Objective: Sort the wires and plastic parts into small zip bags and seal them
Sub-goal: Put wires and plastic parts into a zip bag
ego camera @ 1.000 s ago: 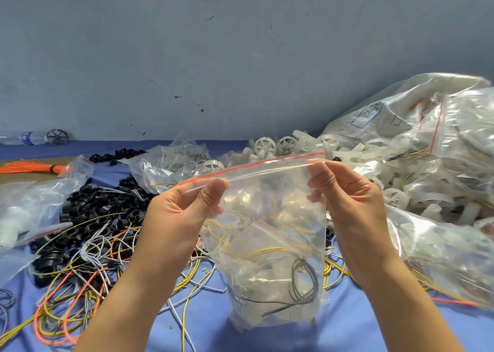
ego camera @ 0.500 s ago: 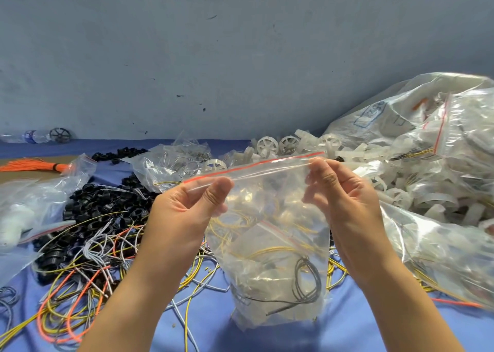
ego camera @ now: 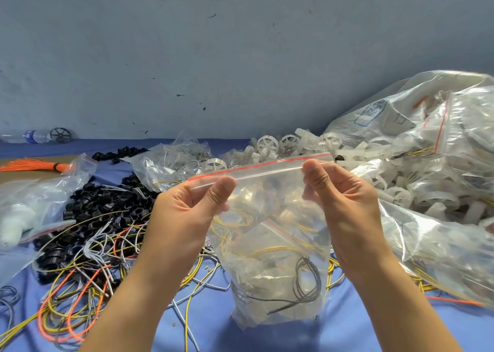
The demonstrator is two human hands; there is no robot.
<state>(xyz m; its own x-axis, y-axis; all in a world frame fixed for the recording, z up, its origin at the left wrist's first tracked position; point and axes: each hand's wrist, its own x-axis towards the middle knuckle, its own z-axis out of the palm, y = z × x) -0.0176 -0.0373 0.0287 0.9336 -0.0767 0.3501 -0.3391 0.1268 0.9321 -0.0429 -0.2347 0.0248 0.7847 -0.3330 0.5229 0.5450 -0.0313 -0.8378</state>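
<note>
One clear zip bag (ego camera: 270, 234) stands upright over the blue surface (ego camera: 361, 330). Two hands grasp its red-striped top edge: the left hand (ego camera: 192, 212) pinches the left end and the right hand (ego camera: 344, 204) pinches the right end. Inside are several yellow wires and one black wire coil (ego camera: 307, 282). Also noted: one pile of black rings (ego camera: 101, 207), one heap of white wheels (ego camera: 270, 145), one tangle of loose wires (ego camera: 80, 276), one orange wire bundle (ego camera: 32, 164), one bottle (ego camera: 34, 136).
</note>
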